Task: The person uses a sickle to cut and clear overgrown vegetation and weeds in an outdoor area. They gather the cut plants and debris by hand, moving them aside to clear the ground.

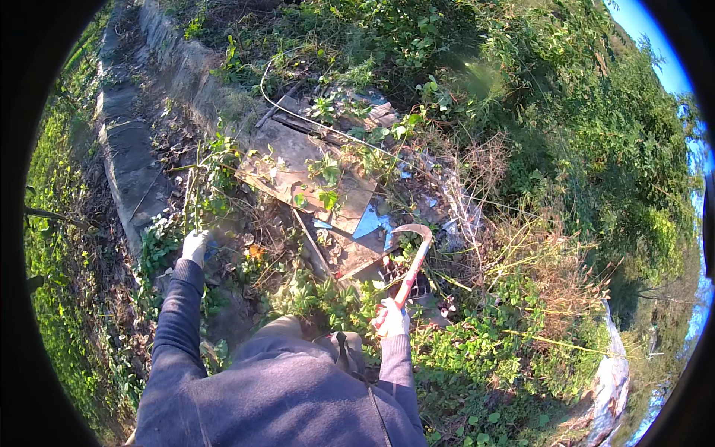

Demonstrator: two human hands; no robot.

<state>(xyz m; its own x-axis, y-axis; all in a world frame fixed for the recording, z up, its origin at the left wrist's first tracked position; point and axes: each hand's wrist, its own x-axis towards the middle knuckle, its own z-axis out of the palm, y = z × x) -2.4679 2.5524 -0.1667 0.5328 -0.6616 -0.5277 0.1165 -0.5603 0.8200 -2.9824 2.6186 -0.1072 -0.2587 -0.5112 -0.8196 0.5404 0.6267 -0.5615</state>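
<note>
My left hand (pixel 195 248), in a white glove, is closed around several green plant stems (pixel 191 204) that rise upright from the fist, leafy at the top. In my gloved right hand (pixel 393 319) is a sickle (pixel 412 275) with a reddish-orange handle. Its hooked blade (pixel 423 229) curves to the left at the top, above the ground. Beyond and between the hands lies a weathered wooden board (pixel 290 162), partly covered by leaves and vines. Blue broken pieces (pixel 367 222) lie at the board's near right edge, close to the sickle's tip.
A concrete ledge (pixel 127 162) runs along the left. A pale hose or cable (pixel 324 124) arcs across the board's far side. Dry brush (pixel 480 173) and dense green bushes (pixel 603 128) stand at the right. Whitish plastic sheeting (pixel 611 371) lies at the lower right.
</note>
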